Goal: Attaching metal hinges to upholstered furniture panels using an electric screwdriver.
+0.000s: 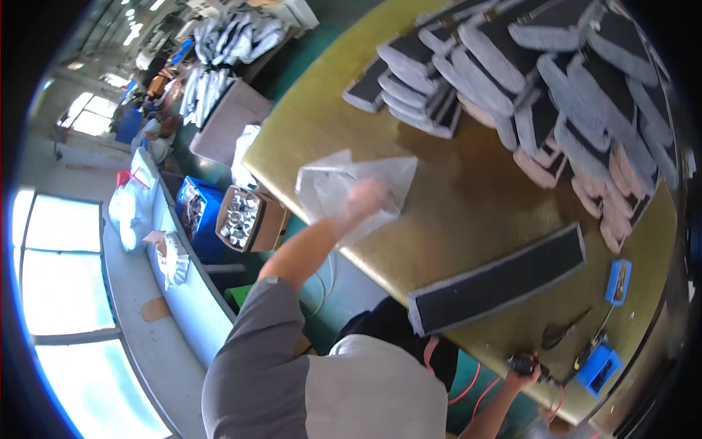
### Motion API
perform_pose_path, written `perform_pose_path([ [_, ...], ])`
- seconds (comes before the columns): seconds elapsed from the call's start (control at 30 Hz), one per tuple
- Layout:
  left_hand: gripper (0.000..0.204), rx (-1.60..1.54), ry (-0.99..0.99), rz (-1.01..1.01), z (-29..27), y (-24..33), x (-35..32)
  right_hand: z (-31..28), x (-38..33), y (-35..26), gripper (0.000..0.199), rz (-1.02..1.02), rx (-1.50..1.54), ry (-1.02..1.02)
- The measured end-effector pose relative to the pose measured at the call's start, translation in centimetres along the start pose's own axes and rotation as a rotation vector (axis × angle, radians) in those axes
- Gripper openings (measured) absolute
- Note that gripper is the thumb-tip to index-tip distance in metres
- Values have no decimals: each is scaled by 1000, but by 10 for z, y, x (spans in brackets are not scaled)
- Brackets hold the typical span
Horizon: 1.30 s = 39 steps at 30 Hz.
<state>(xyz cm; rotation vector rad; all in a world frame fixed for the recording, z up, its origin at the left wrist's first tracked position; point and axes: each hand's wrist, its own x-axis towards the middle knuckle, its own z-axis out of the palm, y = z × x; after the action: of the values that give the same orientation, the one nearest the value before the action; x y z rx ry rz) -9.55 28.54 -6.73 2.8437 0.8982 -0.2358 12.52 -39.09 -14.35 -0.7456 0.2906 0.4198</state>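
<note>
My left hand reaches across the table onto a crumpled translucent plastic bag. Its fingers are smeared by motion, so whether they grip the plastic does not show. Down at the table's near right edge, my right hand is closed around a dark handheld tool; a red hose runs close by. Between my hands lies a long black panel with a pale grey fabric border, one end at the table edge.
Grey and pinkish padded pieces with black backs are piled at the far right of the table. Small blue boxes, scissors and a screwdriver lie near the right edge. A cardboard box of metal parts stands at left.
</note>
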Motion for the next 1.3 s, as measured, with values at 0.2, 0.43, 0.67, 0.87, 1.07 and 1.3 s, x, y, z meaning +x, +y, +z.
perform_pose_path([
  [0.2, 45, -157, -85, -244, -19, 28, 3, -1, 0, 3, 39, 34, 31, 44],
  [0.43, 32, -343, -69, -168, -9, 15, 14, 49, -5, 10, 40, -33, -127, 554],
  [0.67, 24, -372, -26, -9, -17, 5, 15, 37, 0, 9, 36, -24, -38, 575],
  [0.87, 27, -615, 271, -169, -31, 0, -12, 23, 10, 3, 37, 37, -67, 526],
  [1.07, 26, -293, 427, -517, -26, -31, -70, 20, -23, -2, 37, 88, -54, 240],
  [1.3, 14, -1451, 79, -286, -142, 144, -167, 53, 1, 21, 28, 33, 133, 77],
])
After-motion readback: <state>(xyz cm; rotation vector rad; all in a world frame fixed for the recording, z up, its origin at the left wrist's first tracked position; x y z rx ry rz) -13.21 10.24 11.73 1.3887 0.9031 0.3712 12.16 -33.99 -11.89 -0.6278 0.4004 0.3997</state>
